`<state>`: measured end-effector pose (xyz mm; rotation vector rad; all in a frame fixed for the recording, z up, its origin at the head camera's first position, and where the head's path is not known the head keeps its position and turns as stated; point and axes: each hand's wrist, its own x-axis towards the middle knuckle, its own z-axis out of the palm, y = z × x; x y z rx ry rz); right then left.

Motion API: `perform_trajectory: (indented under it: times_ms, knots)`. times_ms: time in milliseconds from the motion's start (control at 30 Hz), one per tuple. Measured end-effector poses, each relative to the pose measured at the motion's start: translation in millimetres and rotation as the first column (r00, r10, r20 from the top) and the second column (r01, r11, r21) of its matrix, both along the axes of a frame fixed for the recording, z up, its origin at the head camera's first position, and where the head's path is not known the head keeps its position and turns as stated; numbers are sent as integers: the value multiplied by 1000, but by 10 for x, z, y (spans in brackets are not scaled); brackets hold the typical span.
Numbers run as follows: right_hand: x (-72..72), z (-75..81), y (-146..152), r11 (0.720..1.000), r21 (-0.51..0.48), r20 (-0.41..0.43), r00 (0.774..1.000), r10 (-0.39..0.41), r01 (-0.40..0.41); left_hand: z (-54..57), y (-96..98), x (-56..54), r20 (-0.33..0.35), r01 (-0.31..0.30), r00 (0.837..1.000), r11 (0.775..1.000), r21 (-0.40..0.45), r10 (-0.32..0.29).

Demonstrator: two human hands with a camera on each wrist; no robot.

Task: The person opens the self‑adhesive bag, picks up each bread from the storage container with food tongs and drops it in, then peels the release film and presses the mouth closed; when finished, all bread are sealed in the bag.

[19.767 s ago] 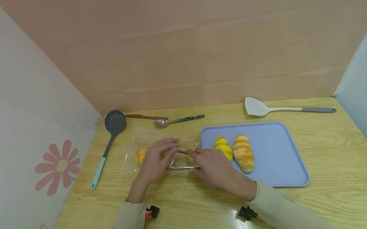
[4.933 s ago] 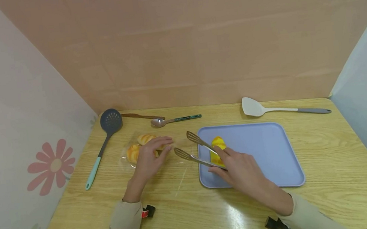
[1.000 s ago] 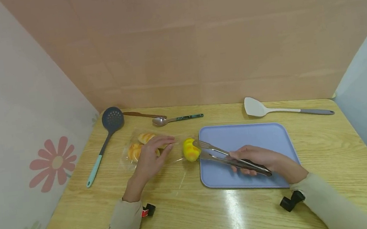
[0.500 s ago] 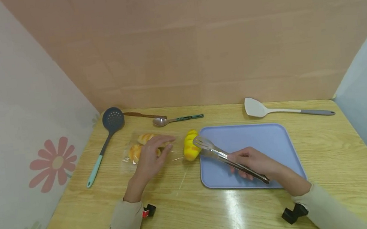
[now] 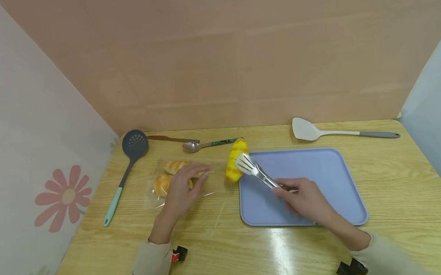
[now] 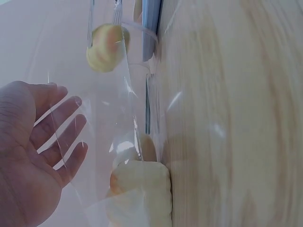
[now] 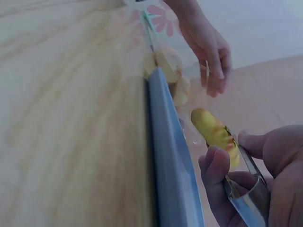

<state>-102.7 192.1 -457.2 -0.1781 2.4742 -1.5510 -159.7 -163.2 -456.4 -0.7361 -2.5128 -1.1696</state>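
Note:
My right hand (image 5: 307, 198) grips metal tongs (image 5: 263, 175) with slotted ends. Between the tongs' ends a yellow braided bread (image 5: 232, 165) is held, raised over the left edge of the blue tray (image 5: 303, 219); the right wrist view shows the bread (image 7: 213, 130) clear of the tray. My left hand (image 5: 181, 189) is at the mouth of a clear plastic bag (image 5: 154, 204), fingers spread and apart from the thumb, with the film (image 6: 111, 101) running across its fingertips. Inside the bag lie an orange-brown bread (image 5: 161, 185) and a pale striped bread (image 5: 175, 166), both partly hidden by the hand.
A dark skimmer (image 5: 135, 142) with a mint handle lies at the left. Along the back are a brown knife (image 5: 173, 138), a spoon (image 5: 193, 147) with a dark green handle and a white spatula (image 5: 305, 128) with a grey handle end. Walls border the wooden table (image 5: 235, 263).
The yellow bread, on the tray's left side earlier, is now up in the tongs and tilted. The long striped bread has gone from tray to bag. My left hand stays at the bag.

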Motion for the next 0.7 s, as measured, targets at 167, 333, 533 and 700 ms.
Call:
perform_trajectory:
  times_ms: [167, 333, 533, 700]
  knots:
    - [71, -31, -128, 998, 61, -14, 1000, -15, 16, -4, 13, 4, 10, -7, 1000, 1000, 2, 7]
    - [129, -19, -171, 998, 48, 20, 999, 31, -31, 2, 12, 15, 32, -37, 999, 999, -3, 37]
    - [162, -4, -186, 995, -9, 79, 992, 102, -102, 35, 19, 18, 75, -103, 991, 992, -79, 109]
    - [170, -26, -195, 993, -27, 96, 989, 115, -113, 38, 27, -19, 60, -67, 995, 962, -265, 86]
